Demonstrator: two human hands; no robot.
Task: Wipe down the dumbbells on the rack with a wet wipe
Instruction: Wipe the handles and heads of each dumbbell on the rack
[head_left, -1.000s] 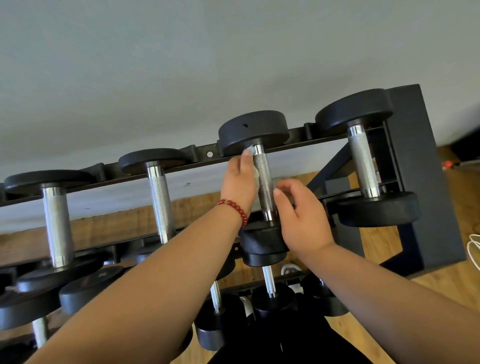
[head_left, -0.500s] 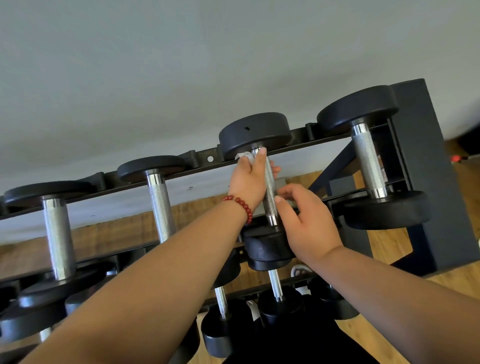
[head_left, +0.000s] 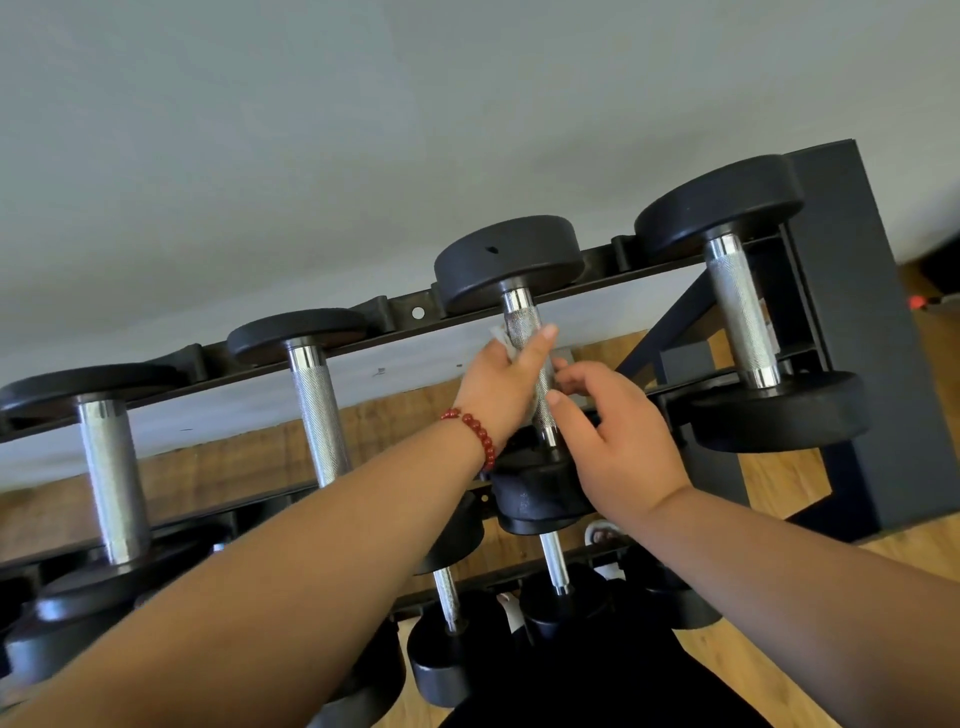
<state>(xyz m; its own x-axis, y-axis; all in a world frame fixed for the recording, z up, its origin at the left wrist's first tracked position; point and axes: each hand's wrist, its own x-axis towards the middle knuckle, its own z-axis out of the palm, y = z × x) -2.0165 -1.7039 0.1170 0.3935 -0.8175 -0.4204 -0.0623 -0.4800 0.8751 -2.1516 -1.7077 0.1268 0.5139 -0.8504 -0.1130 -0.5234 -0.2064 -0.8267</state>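
Note:
Several black dumbbells with knurled steel handles lie across the top tier of a black rack (head_left: 852, 332). My left hand (head_left: 501, 382), with a red bead bracelet at the wrist, holds a white wet wipe (head_left: 503, 340) wrapped against the handle of the third dumbbell (head_left: 511, 260). My right hand (head_left: 618, 441) is just right of that handle with loosely bent fingers, its fingertips near the bar. Whether they touch it I cannot tell. Most of the wipe is hidden under my left fingers.
Neighbouring dumbbells lie to the left (head_left: 317, 395) and right (head_left: 737, 306) on the same tier. Smaller dumbbells (head_left: 553, 566) fill a lower tier beneath my arms. A grey wall rises behind the rack, and wooden floor (head_left: 779, 478) shows below.
My left hand has slid down the handle from just under the far head, with the wipe. My right hand has lifted off the near head and moved up toward the bar.

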